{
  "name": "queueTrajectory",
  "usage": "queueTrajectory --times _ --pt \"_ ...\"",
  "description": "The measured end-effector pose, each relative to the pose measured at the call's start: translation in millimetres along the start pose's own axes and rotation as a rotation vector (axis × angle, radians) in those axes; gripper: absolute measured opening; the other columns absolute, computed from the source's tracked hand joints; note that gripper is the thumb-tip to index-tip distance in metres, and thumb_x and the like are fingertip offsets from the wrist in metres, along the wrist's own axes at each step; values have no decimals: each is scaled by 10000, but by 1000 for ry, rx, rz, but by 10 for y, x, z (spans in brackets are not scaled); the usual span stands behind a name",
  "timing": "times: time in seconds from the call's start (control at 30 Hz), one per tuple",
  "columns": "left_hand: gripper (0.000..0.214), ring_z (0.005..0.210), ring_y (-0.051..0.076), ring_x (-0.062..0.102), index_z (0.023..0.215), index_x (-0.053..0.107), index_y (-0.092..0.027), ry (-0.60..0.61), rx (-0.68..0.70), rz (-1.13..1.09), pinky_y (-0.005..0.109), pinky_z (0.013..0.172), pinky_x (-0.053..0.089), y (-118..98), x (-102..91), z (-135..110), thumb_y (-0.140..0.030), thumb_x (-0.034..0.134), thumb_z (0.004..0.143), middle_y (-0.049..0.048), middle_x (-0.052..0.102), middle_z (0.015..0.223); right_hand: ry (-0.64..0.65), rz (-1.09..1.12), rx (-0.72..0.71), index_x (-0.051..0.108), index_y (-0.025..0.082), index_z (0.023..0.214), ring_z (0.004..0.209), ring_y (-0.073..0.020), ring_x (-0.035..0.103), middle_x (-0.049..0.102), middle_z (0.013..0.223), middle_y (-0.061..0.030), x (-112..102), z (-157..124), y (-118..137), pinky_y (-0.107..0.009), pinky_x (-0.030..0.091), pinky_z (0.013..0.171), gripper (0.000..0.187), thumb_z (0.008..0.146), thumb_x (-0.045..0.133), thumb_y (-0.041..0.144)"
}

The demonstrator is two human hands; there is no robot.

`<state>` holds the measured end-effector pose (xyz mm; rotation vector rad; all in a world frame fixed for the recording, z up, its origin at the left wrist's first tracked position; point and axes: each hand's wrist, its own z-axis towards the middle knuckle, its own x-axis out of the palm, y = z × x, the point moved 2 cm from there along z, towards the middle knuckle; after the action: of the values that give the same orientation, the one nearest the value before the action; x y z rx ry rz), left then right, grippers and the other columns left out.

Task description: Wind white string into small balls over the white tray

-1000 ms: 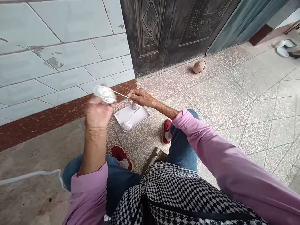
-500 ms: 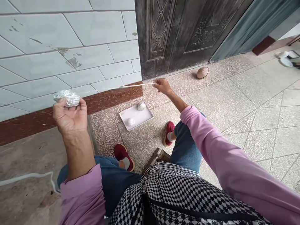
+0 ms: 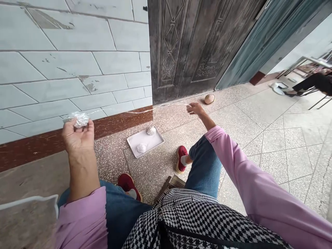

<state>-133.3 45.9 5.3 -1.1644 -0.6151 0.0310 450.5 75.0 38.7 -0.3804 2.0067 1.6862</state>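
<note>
Raised at the left, my left hand grips a shiny white ball of string between thumb and fingertips. A white strand runs from that side across to my right hand, sagging slightly in its middle. The fingers of my right hand are closed on the strand, out to the right in front of the door. Below, a pale rectangular tray lies on the floor with two white balls of string, a nearer one and a farther one.
A tiled wall and dark carved door stand ahead. A tan rounded object lies by the door. At the far right, a person's leg shows beside a chair. White cord trails at lower left.
My right hand has moved outward to the right, and the strand, straighter before, now curves. My left hand still holds the ball. The view has tilted, showing more at the right.
</note>
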Motion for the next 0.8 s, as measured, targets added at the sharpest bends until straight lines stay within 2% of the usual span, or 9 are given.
queueTrajectory --times 0.07,0.13,0.23,0.3,0.37,0.47,0.6,0.7,0.8 --pt "853 962 253 519 895 299 -247 12 -23 -23 406 855 582 20 53 -13 -563 1052 648 15 507 864 120 -61 1 787 157 1022 806 -201 810 872 910 -102 -21 -74 -27 -345 769 860 287 935 961 -54" --pt "742 957 227 575 898 405 -256 -68 -124 -53 342 818 618 28 139 -81 -476 1075 668 4 570 886 205 -110 -32 854 140 1110 928 -251 892 941 1032 -144 53 -106 -18 -441 819 1020 355 873 993 -85" --pt "452 1083 191 714 1005 596 -244 -295 -381 -125 277 930 677 20 322 -286 -247 1011 826 23 722 1032 268 -138 -133 899 137 1227 1242 -311 954 980 1298 -199 328 -88 51 -559 767 1300 320 965 974 -31" --pt "320 1151 176 764 1073 647 -221 -334 -483 -148 285 1018 688 9 463 -432 -113 912 929 44 788 1144 310 -131 -199 911 126 1293 1374 -323 946 970 1420 -214 588 -51 116 -574 724 1379 291 1041 915 -18" --pt "315 1182 193 791 1080 660 -218 -300 -524 -124 317 1056 697 21 582 -532 -67 901 944 56 822 1177 356 -114 -249 914 115 1323 1404 -322 943 967 1443 -211 874 -4 197 -565 723 1380 288 1080 863 -32" --pt "388 1205 246 815 1033 696 -224 -249 -544 -100 349 1034 714 83 724 -572 -80 983 816 72 849 1141 427 -51 -362 915 114 1324 1386 -327 942 967 1420 -200 1305 82 387 -567 744 1338 279 1100 837 -33" --pt "476 1175 292 834 967 760 -231 0 -484 -82 353 942 730 141 1010 -498 -197 1073 609 88 880 1134 529 207 -504 908 149 1332 1419 -347 909 957 1397 -165 1837 176 755 -574 767 1273 251 1109 861 42" --pt "543 1091 280 835 1028 858 -213 220 -457 -41 355 899 728 177 1245 -479 -297 1143 574 94 896 1136 541 404 -468 890 165 1408 1410 -294 895 957 1421 -117 2170 160 963 -490 737 1317 337 1094 863 43" --pt "599 1088 304 854 1135 911 -200 311 -479 -23 406 911 748 265 1350 -494 -337 1154 605 110 909 1174 576 514 -342 867 166 1480 1290 -254 893 959 1371 -76 2410 61 1005 -365 778 1144 451 1061 833 1"
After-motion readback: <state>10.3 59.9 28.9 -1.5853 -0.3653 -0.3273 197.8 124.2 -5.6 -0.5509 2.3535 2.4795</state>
